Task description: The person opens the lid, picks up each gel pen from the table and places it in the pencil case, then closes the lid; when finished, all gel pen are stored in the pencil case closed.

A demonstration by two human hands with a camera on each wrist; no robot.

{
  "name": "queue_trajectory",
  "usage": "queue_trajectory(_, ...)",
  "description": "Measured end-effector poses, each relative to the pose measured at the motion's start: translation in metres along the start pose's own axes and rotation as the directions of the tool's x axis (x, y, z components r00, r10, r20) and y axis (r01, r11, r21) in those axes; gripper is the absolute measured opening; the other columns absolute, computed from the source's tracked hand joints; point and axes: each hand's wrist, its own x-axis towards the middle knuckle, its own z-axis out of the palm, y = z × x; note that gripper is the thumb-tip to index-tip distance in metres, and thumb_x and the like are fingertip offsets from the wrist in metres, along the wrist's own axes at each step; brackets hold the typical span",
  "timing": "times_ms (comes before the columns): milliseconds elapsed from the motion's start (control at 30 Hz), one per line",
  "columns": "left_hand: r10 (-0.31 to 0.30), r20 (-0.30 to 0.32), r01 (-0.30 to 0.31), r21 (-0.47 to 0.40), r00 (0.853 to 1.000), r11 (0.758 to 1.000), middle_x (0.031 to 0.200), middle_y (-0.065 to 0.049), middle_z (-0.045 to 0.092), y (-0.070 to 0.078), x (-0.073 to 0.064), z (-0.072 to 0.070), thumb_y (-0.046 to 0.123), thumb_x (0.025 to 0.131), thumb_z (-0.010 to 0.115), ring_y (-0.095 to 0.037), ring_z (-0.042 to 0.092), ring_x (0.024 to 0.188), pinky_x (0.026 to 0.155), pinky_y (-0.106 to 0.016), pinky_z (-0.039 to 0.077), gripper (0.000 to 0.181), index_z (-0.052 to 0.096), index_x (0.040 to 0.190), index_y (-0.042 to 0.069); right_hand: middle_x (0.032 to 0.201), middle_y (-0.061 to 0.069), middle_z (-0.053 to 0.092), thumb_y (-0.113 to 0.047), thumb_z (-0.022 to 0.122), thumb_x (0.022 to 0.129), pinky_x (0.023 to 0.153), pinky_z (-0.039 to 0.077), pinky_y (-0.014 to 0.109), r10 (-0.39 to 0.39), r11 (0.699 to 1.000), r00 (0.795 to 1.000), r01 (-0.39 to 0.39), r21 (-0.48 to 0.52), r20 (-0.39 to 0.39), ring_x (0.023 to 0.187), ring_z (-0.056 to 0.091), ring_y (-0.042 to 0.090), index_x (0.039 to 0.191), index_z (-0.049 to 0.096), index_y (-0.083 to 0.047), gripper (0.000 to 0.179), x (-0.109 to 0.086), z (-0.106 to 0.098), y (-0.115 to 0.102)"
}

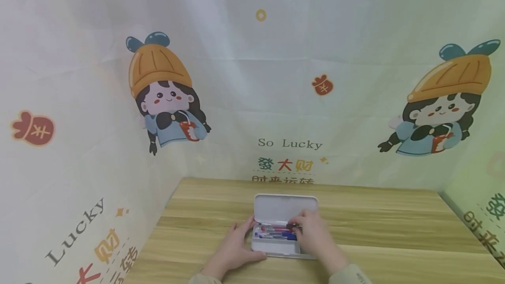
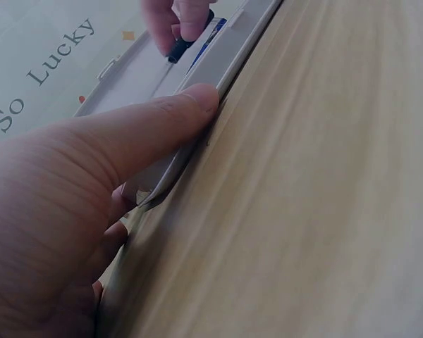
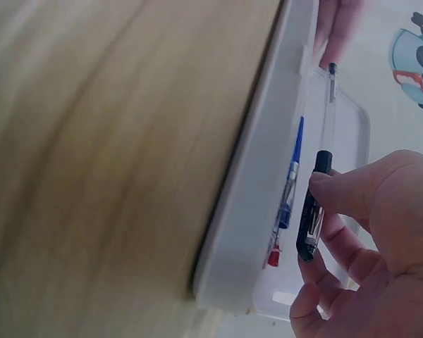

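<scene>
A white pencil case [image 1: 276, 246] lies on the table with its hinged lid [image 1: 282, 207] raised at the back. My left hand [image 1: 234, 249] grips the case's left end, thumb [image 2: 155, 120] along the front wall and fingers behind. Between thumb and fingers, my right hand [image 1: 317, 236] pinches a clear-barrelled pen with a black cap [image 3: 311, 215], over the right part of the case. In the right wrist view the pen slants above the tray. Below it lie blue pens [image 3: 287, 201] and a red-capped pen [image 3: 273, 255].
The wood-grain table [image 1: 386, 231] extends on both sides of the case. Behind and beside it hangs a pale printed cloth [image 1: 236, 113] with cartoon figures and lettering.
</scene>
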Motion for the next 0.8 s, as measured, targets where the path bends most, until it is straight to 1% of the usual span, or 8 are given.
queue_trajectory(167, -0.002, -0.001, 0.002, -0.005, 1.0, 1.0, 0.169, -0.007, 0.056, -0.001, -0.0004, 0.0005, 0.054, 0.074, 0.098, -0.063, 0.028, 0.162, 0.134, -0.079, 0.018, 0.125, 0.035, 0.172, 0.009, 0.099, 0.001, 0.071, -0.006, 0.084, 0.088, 0.084, 0.059, 0.047, 0.003, 1.0, 0.999, -0.002, -0.007, 0.041, 0.095, 0.062, 0.023, 0.1, 0.086, -0.019, 0.017, -0.0009, 0.0051, -0.0014)
queue_trajectory(433, 0.028, -0.022, -0.027, 0.012, 0.999, 1.0, 0.166, -0.008, 0.059, -0.0014, -0.0013, 0.0011, 0.053, 0.073, 0.099, -0.061, 0.034, 0.16, 0.135, -0.078, 0.019, 0.126, 0.036, 0.172, 0.007, 0.099, 0.001, 0.072, -0.005, 0.083, 0.091, 0.086, 0.059, 0.047, -0.001, 0.999, 0.999, 0.003, -0.053, 0.033, 0.095, 0.063, 0.023, 0.101, 0.087, -0.018, 0.017, -0.0001, 0.0063, -0.004)
queue_trajectory(600, 0.011, -0.023, -0.011, 0.004, 1.0, 1.0, 0.166, -0.008, 0.058, 0.0002, -0.0027, 0.0002, 0.054, 0.072, 0.099, -0.065, 0.029, 0.16, 0.133, -0.08, 0.021, 0.126, 0.036, 0.172, 0.008, 0.1, 0.002, 0.073, -0.007, 0.083, 0.092, 0.085, 0.059, 0.048, -0.008, 0.999, 1.0, 0.009, -0.052, 0.029, 0.096, 0.062, 0.024, 0.104, 0.087, -0.018, 0.017, 0.0004, 0.0048, -0.0046)
queue_trajectory(700, 0.014, -0.022, -0.014, 0.001, 1.0, 1.0, 0.166, -0.008, 0.059, 0.0005, -0.003, 0.0003, 0.053, 0.072, 0.099, -0.065, 0.029, 0.16, 0.133, -0.081, 0.02, 0.126, 0.036, 0.172, 0.008, 0.099, 0.001, 0.072, -0.011, 0.082, 0.094, 0.085, 0.058, 0.047, -0.011, 1.0, 1.0, 0.011, -0.023, -0.011, 0.095, 0.063, 0.023, 0.106, 0.086, -0.017, 0.014, 0.0011, 0.0037, -0.004)
queue_trajectory(800, 0.017, -0.02, -0.017, -0.002, 1.0, 1.0, 0.167, -0.008, 0.058, 0.001, -0.0031, 0.0003, 0.052, 0.073, 0.099, -0.064, 0.029, 0.161, 0.134, -0.08, 0.019, 0.126, 0.035, 0.172, 0.008, 0.1, 0.004, 0.072, -0.013, 0.082, 0.095, 0.087, 0.059, 0.048, -0.03, 0.999, 0.994, 0.032, 0.019, -0.105, 0.096, 0.066, 0.025, 0.107, 0.085, -0.014, 0.012, 0.0036, 0.002, -0.0031)
